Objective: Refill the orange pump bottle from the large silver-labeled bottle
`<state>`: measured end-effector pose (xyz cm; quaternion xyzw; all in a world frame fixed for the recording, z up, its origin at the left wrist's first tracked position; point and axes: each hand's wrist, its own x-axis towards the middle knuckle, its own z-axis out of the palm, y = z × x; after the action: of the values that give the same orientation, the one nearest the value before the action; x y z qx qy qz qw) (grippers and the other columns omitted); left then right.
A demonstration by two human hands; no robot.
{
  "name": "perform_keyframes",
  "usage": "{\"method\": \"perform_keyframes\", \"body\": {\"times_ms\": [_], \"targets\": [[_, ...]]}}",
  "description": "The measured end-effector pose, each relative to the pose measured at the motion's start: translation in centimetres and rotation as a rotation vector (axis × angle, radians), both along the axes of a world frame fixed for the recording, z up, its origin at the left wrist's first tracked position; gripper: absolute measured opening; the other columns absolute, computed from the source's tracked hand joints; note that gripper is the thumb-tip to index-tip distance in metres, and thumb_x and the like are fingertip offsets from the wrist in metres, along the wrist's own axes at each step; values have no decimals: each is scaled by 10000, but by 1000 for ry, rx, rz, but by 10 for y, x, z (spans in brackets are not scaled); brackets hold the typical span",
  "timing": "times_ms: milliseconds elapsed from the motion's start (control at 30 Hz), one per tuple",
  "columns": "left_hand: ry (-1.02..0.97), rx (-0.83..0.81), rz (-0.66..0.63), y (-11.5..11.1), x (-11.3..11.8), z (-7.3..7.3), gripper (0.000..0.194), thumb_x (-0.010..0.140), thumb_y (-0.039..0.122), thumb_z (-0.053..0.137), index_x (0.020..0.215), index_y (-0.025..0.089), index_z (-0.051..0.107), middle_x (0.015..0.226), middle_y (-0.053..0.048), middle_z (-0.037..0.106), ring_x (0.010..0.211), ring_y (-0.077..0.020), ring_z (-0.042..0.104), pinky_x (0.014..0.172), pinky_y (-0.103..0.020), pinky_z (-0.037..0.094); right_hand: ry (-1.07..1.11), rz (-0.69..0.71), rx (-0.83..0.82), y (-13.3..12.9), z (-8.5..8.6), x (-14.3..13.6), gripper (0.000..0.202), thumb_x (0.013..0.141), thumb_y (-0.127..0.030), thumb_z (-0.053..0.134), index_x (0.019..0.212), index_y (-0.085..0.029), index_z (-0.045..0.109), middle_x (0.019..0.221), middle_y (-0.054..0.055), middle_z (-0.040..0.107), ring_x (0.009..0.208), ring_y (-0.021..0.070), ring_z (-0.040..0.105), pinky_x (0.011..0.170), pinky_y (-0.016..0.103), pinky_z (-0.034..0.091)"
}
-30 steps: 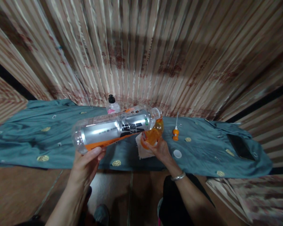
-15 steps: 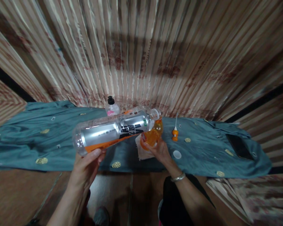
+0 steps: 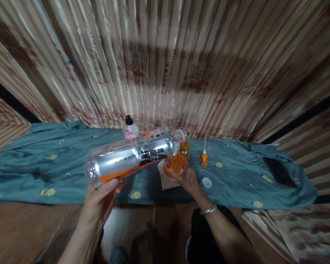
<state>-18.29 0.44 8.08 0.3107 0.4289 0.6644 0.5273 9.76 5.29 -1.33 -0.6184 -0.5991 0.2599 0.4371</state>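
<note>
My left hand (image 3: 106,190) is closed round the lower end of a clear plastic drink bottle (image 3: 126,157) with a silver and orange label. The bottle lies tilted, its uncapped neck to the right, over the mouth of an orange bottle (image 3: 177,163). My right hand (image 3: 185,178) grips that orange see-through bottle, which stands over a pale cloth (image 3: 166,179). The neck of the clear bottle hides the orange bottle's opening, so I cannot tell whether liquid flows.
Behind stands a clear bottle with a black top (image 3: 129,126). To the right lie an orange spray pump with its tube (image 3: 204,157), a white cap (image 3: 206,182) and a dark phone (image 3: 279,171), all on a green patterned cloth (image 3: 236,172). A striped curtain (image 3: 165,66) hangs behind.
Both hands keep their grip and the two bottles hold nearly the same pose. The whole view has shifted slightly, with things a little lower in the picture.
</note>
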Motion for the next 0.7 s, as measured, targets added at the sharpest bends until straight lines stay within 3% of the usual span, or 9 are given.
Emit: {"method": "perform_keyframes", "body": {"times_ms": [267, 500, 700], "targets": [[-6, -8, 10, 0, 3, 2, 427, 467, 354, 1028, 770, 145, 812, 671, -70, 716, 579, -163, 609, 442, -223, 490, 1, -16, -1, 0, -2, 0, 472, 793, -420, 854, 1221, -301, 698, 1138, 81, 850, 1075, 336, 825, 987, 556, 679], [-43, -18, 14, -2, 4, 6, 528, 468, 302, 1021, 945, 186, 827, 731, -60, 742, 610, -174, 622, 448, -217, 477, -1, -1, -26, 1, -3, 2, 464, 805, -455, 842, 1207, -290, 677, 1154, 95, 844, 1071, 342, 825, 1006, 573, 670], [-28, 7, 18, -3, 4, 8, 507, 490, 312, 1017, 943, 192, 824, 720, -59, 733, 603, -168, 604, 442, -216, 461, 6, 13, -27, -1, 3, 1, 442, 821, -420, 833, 1217, -297, 678, 1136, 76, 846, 1074, 326, 826, 1001, 543, 678]]}}
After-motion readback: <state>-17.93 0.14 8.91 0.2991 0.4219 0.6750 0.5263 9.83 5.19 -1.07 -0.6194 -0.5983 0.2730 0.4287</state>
